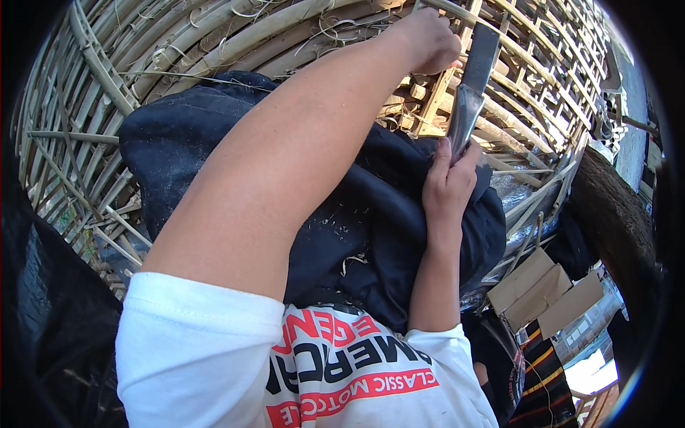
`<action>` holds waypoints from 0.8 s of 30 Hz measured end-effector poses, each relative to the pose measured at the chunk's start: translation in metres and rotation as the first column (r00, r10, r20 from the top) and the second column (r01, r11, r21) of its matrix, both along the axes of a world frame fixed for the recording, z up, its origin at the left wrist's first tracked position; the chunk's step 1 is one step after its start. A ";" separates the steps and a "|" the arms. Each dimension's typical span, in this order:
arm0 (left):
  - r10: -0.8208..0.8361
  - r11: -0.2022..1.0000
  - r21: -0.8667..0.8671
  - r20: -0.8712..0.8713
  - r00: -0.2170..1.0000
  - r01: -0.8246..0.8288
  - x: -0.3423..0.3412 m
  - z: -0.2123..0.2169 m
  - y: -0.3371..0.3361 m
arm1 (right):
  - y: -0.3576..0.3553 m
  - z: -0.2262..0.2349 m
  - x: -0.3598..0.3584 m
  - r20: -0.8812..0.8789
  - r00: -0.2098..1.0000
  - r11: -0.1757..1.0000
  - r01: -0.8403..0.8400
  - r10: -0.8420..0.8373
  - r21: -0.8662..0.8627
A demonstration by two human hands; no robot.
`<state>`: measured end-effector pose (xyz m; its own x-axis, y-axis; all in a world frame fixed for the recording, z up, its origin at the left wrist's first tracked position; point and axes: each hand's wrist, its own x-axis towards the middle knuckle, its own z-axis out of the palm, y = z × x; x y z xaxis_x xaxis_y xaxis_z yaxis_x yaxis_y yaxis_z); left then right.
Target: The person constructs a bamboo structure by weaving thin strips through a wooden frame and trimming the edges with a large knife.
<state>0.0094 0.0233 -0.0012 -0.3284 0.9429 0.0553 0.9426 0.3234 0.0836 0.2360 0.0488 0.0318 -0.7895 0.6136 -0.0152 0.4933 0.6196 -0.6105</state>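
A large woven bamboo frame point(143, 64) curves across the top of the view. My left hand point(428, 39) reaches up with the arm stretched out and is closed around a thin bamboo strip point(457, 13) near the frame's slats. Lower down, my right hand point(448, 184) grips the handle of a long grey knife point(467, 96). The blade points upward, just right of my left hand, against the pale bamboo slats point(435, 107).
A dark blue cloth point(357, 228) dusted with bamboo shavings covers my lap. Folded brown cardboard point(542, 292) lies at the lower right, with a striped fabric point(542, 371) below it. A thick dark trunk-like shape point(614, 214) stands at the right.
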 end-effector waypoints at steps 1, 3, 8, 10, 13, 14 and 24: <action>-0.002 0.999 -0.033 0.037 0.999 0.003 0.001 0.006 -0.001 | -0.005 0.011 0.000 -0.082 0.996 0.995 0.033 -0.041 -0.099; -0.059 0.997 -0.045 0.004 0.998 0.059 0.005 0.004 -0.003 | -0.011 0.015 0.003 0.070 0.994 0.990 0.088 -0.080 -0.112; -0.043 0.997 -0.066 0.006 0.999 0.043 -0.002 0.011 -0.006 | -0.004 0.009 -0.004 -0.001 1.000 1.000 -0.003 0.003 -0.027; -0.040 0.998 -0.057 -0.014 0.999 0.039 0.001 0.008 -0.002 | -0.012 0.024 0.002 -0.097 0.987 0.969 0.107 -0.132 -0.224; -0.061 0.998 -0.015 0.015 0.998 0.061 0.001 0.007 -0.002 | 0.007 -0.006 0.002 0.324 0.946 0.994 -0.041 0.006 0.100; -0.024 1.000 0.005 0.016 1.000 0.024 0.000 0.006 -0.005 | 0.005 -0.003 -0.002 0.222 0.975 0.992 -0.038 0.011 0.118; -0.026 0.999 -0.038 0.033 0.999 0.027 -0.003 0.009 -0.004 | -0.005 0.012 0.000 -0.018 1.000 0.998 0.014 -0.016 -0.064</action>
<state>0.0062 0.0194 0.0081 -0.3043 0.9525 0.0089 0.9479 0.3018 0.1022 0.2364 0.0441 0.0440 -0.7807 0.6236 -0.0402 0.4905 0.5716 -0.6578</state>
